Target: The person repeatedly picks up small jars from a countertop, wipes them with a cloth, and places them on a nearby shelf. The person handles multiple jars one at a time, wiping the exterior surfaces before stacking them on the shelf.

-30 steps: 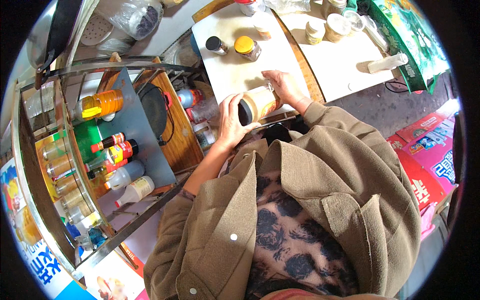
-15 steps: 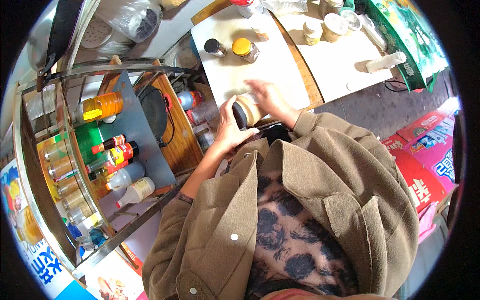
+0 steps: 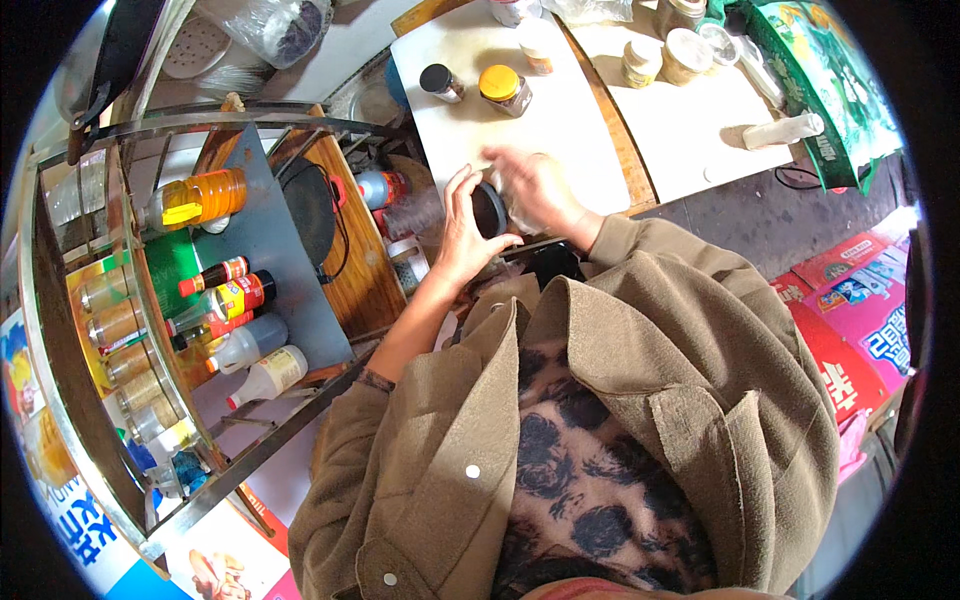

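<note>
The left hand makes a wide C, fingers and thumb spread around the dark round end of a jar, its grip closed on it. That jar is held at the near edge of the white tabletop. The right hand is just beside it on the other side (its fingers blurred), and whether its grip has hold of anything I cannot tell. Farther back, a yellow-lidded jar stands near a black-lidded bottle.
</note>
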